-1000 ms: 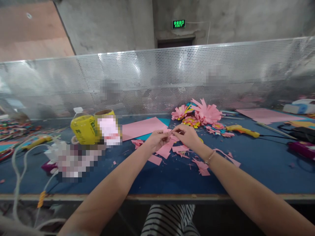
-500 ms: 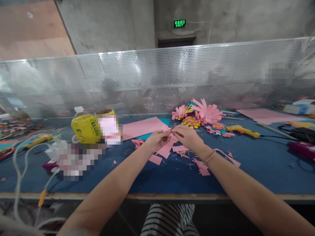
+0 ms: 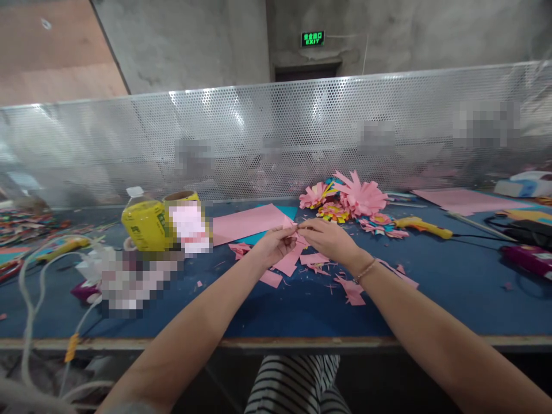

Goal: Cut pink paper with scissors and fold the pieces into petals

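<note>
My left hand point(image 3: 276, 244) and my right hand point(image 3: 325, 236) meet over the middle of the blue table point(image 3: 302, 316). The fingers of both are pinched together around a small piece of pink paper point(image 3: 294, 232), mostly covered by the fingertips. Pink paper scraps point(image 3: 351, 290) lie below and around the hands. A large pink sheet point(image 3: 250, 223) rests on a teal sheet point(image 3: 252, 238) just behind my left hand. Beyond my right hand sit fringed paper flowers point(image 3: 361, 195) in pink, yellow and blue.
A yellow-labelled bottle point(image 3: 146, 224) and a tape roll point(image 3: 181, 198) stand at the left. Yellow glue guns point(image 3: 425, 226) lie on both sides, with cables. A perforated metal screen point(image 3: 241, 138) runs along the back. More pink sheet point(image 3: 470, 201) lies at the right.
The whole view has shifted slightly. My right hand's fingers have moved a little over the small pink piece; both hands remain together at nearly the same place.
</note>
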Demonstrator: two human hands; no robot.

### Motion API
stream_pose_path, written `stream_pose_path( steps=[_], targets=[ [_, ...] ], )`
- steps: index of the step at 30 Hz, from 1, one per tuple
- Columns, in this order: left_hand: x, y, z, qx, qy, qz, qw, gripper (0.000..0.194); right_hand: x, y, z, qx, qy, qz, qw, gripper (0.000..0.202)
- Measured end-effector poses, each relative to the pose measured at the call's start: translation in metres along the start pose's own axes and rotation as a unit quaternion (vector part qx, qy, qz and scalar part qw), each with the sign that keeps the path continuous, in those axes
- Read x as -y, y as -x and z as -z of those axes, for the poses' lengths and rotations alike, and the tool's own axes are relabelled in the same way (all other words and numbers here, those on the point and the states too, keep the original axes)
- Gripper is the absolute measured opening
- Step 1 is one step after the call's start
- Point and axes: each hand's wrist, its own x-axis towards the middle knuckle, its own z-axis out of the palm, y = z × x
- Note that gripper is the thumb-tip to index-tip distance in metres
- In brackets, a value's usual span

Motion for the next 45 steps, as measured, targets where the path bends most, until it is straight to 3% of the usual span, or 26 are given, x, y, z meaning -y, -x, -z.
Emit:
stream_pose_path(
  steps=[5, 9, 13, 20, 27, 29, 31, 34, 36, 39, 41, 45],
  targets=[
    [-0.003, -0.001, 0.001, 0.002, 0.001, -0.034, 0.999, 0.002, 0.004, -0.003, 0.000, -0.025, -0.100, -0.049, 0.993, 0.015],
    [-0.002, -0.002, 0.001, 0.004, -0.032, -0.058, 0.998, 0.006, 0.006, -0.008, -0.001, -0.063, -0.217, -0.185, 0.956, 0.008],
    [0.003, -0.005, 0.003, 0.009, -0.090, -0.073, 0.993, 0.014, 0.008, -0.010, -0.004, -0.014, -0.277, -0.294, 0.915, 0.014],
    [0.013, -0.012, 0.007, 0.039, -0.178, -0.116, 0.976, 0.023, 0.012, -0.011, -0.006, 0.045, -0.334, -0.316, 0.887, 0.026],
    [0.013, -0.012, 0.006, 0.023, -0.227, -0.128, 0.965, 0.027, 0.008, -0.008, -0.013, 0.047, -0.443, -0.328, 0.833, 0.024],
    [0.009, -0.009, 0.004, 0.007, -0.212, -0.095, 0.973, 0.028, 0.007, -0.008, -0.011, 0.057, -0.426, -0.319, 0.845, 0.024],
    [0.004, -0.005, 0.003, -0.011, -0.193, -0.038, 0.980, 0.033, 0.005, -0.008, -0.007, 0.061, -0.360, -0.278, 0.888, 0.023],
    [-0.002, -0.001, 0.004, -0.016, -0.171, 0.086, 0.981, 0.043, -0.001, -0.006, -0.002, 0.050, -0.222, -0.160, 0.961, 0.019],
    [-0.004, -0.001, 0.004, -0.015, -0.149, 0.136, 0.979, 0.038, -0.005, -0.003, -0.001, 0.063, -0.153, -0.083, 0.983, 0.017],
    [-0.003, -0.002, 0.004, -0.016, -0.098, 0.107, 0.989, 0.011, -0.011, 0.001, -0.001, 0.099, -0.086, -0.030, 0.991, 0.019],
    [-0.002, -0.003, 0.004, -0.008, -0.083, 0.056, 0.995, 0.007, -0.013, 0.001, 0.000, 0.100, -0.080, -0.030, 0.991, 0.017],
    [0.000, -0.005, 0.007, 0.001, -0.140, -0.051, 0.989, 0.015, -0.010, -0.003, 0.000, -0.013, -0.145, -0.127, 0.981, 0.011]
  ],
)
